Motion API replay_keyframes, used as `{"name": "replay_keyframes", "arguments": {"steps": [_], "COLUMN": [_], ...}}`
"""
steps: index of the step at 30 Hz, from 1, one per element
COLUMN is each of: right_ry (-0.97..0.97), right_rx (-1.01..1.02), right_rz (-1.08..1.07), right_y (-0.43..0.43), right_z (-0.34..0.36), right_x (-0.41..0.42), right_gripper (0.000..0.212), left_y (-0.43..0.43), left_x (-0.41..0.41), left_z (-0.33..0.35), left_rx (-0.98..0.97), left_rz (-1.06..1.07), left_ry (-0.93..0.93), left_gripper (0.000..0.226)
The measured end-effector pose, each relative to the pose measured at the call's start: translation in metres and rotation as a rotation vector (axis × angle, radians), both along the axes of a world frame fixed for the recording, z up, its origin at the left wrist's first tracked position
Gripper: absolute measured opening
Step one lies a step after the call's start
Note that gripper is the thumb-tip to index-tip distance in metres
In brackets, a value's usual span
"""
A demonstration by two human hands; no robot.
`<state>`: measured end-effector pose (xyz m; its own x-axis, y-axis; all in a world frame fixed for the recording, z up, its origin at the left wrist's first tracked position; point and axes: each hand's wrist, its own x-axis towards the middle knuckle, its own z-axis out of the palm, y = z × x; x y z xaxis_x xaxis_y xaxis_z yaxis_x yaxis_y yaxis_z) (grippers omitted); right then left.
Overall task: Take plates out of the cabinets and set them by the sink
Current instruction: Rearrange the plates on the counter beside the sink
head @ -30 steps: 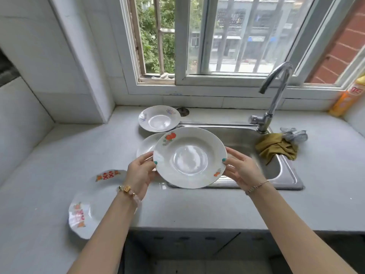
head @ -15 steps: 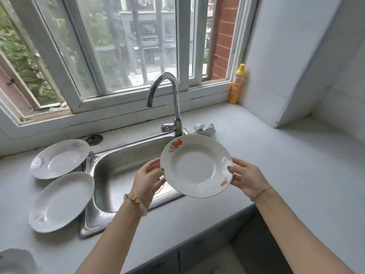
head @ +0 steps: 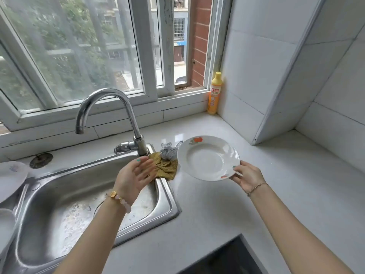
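The plate (head: 208, 158) is pinched at one rim by the right hand (head: 248, 176) alone; on the left hand (head: 134, 175), the fingers are spread and empty. Slippage onto the tabletop (head: 217, 214) is risked.

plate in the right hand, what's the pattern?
White plate with two small orange-red prints on opposite sides of the rim. Head view shows it best.

Three plates (head: 208, 158) (head: 11, 176) (head: 6, 226), two hands (head: 136, 176) (head: 247, 177), one sink (head: 167, 196), one faucet (head: 126, 107), one yellow bottle (head: 214, 93), one cloth (head: 166, 168), one scourer (head: 168, 151)
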<state>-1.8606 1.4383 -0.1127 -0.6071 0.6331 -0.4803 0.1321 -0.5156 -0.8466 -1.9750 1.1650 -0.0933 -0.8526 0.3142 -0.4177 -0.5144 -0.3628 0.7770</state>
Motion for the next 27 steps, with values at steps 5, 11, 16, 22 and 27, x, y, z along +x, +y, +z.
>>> {"name": "replay_keyframes", "arguments": {"steps": [5, 11, 16, 22, 27], "right_ry": [0.01, 0.03, -0.016, -0.023, -0.019], "right_rx": [-0.047, -0.125, -0.169, -0.199, -0.226], "right_rz": [-0.092, -0.218, -0.32, -0.397, -0.45], "right_y": [0.031, 0.055, 0.072, 0.091, 0.102], "right_z": [0.0, -0.016, -0.042, -0.062, -0.072], "right_x": [-0.035, -0.08, -0.116, -0.146, -0.159], "right_gripper": [0.041, 0.049, 0.055, 0.055, 0.055], "left_y": [0.017, 0.036, 0.055, 0.075, 0.087], "left_x": [-0.023, -0.055, -0.086, -0.112, -0.124], "left_z": [0.0, -0.008, -0.013, -0.019, -0.023], "left_rx": [0.095, 0.124, 0.142, 0.127, 0.115], "left_rz": [0.03, 0.026, -0.006, -0.052, -0.066], "left_ry": [-0.044, -0.084, -0.115, -0.115, -0.127], "left_gripper": [0.024, 0.024, 0.024, 0.025, 0.025]}}
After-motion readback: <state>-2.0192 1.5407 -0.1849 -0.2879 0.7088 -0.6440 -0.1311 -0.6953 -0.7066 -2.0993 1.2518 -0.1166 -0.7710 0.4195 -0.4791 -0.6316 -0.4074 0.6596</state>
